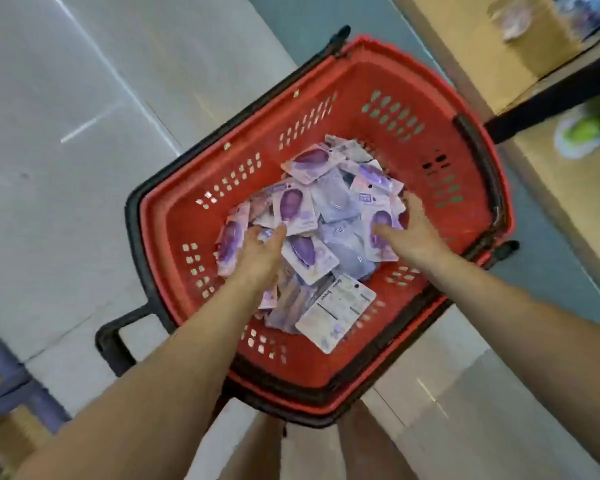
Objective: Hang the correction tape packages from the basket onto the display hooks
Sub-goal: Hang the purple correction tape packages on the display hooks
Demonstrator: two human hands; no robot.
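Nearest the camera, two bare forearms reach down into the basket, and both hands are in the heap, so by my reading the task is at a pick-up step with nearly all of the work left. The left hand [258, 252] has its fingertips pushed in among the cards at the near left of the heap with the thumb lying on top of one; blur and the overlapping cards hide whether it actually holds anything, so I cannot tell. The right hand [413, 233] is on the heap's right side, thumb laid across the face of a purple card and fingers curled round the edge behind it, which looks like a grip on one or more cards. The correction tape packages [326, 216] lie in a loose, thick pile in the middle of the red basket [361, 81], some face up and purple, some turned over to their pale printed backs, none lifted clear of the pile. The basket sits on the pale floor [84, 98] with its black handles folded down along the rim. Beyond it, at the upper right, a dark shelf edge [551, 98] and a cardboard box [520, 39] show, blurred. No display hooks are in view, so nothing can be counted as hung.
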